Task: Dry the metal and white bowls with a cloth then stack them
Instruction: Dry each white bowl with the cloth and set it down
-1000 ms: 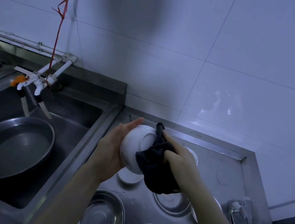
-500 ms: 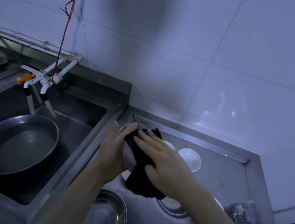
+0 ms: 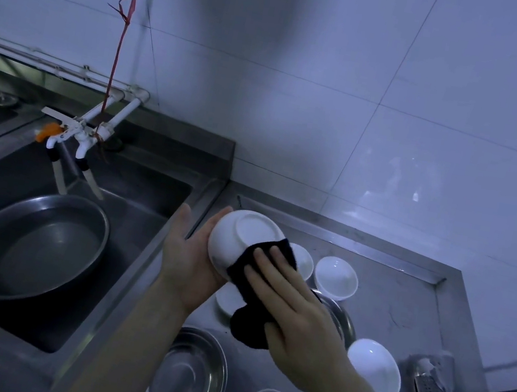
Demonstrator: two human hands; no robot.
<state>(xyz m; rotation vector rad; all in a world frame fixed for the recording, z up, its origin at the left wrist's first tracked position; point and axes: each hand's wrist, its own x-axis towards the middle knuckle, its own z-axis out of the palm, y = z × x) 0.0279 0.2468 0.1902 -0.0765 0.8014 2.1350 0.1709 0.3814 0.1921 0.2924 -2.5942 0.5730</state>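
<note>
Six white bowls [image 3: 336, 277], two metal bowls [image 3: 188, 379]

Two bare forearms come up from the lower edge, at about six and five o'clock — no sleeves, cuffs or gloves anywhere along them. The left hand [image 3: 190, 266] and the right hand [image 3: 295, 315] wear no rings, and neither wrist carries a watch or band — nails look short and plain in the dim bluish light.

no legible txt, no labels, no brand marks, no nos. anywhere
</note>
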